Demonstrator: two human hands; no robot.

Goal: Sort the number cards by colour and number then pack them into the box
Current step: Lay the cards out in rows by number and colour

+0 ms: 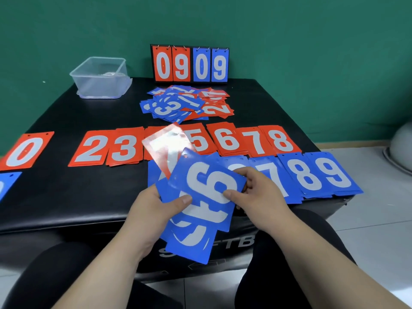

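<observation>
My left hand (160,205) holds a fan of blue number cards (189,237) above the table's near edge, thumb on top. My right hand (256,190) pinches the top blue card (207,181), a 6, by its right side. A glare-washed red card (167,146) sticks up behind the fan. On the black table (89,192) lies a row of red piles: 0 (25,151), 2 (92,147), 3 (124,146), 5, 6, 7, 8 (279,140). Blue piles 7, 8 (305,175) and 9 (334,172) lie nearer me at the right.
A mixed heap of unsorted red and blue cards (187,103) lies at the table's back centre. A clear plastic box (101,78) stands at the back left. A flip scoreboard (189,63) reading 0909 stands against the green wall. A blue card (6,184) shows at the left edge.
</observation>
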